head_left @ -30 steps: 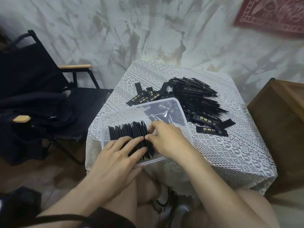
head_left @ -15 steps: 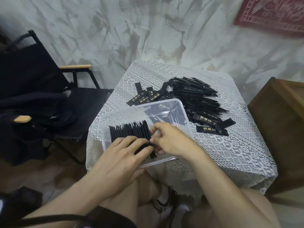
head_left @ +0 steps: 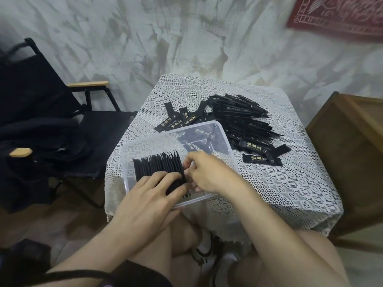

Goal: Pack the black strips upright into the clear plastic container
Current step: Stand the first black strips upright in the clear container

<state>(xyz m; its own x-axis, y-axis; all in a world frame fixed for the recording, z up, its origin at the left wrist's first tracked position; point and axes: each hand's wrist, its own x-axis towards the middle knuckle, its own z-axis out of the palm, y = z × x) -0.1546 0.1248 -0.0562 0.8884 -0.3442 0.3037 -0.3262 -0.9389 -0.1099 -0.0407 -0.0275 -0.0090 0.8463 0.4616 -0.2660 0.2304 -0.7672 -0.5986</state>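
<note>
Dim, soft light — edges warped, blurry

The container (head_left: 141,146) is clear plastic, smooth and semi-glossy, with faint glare along its rim. The packed strips (head_left: 157,168) inside it look matt black; their material cannot be determined. The loose strips (head_left: 244,121), at 1 o'clock from the container, are black with a slight sheen and gold print. The tablecloth (head_left: 279,193) is white openwork lace cloth. The chair (head_left: 103,125), at 9 o'clock, has matt black fabric and pale, smooth wooden armrests (head_left: 88,84). The cabinet (head_left: 348,146), at 3 o'clock, is dull brown wood. The wall (head_left: 186,38) is rough, mottled plaster.
</note>
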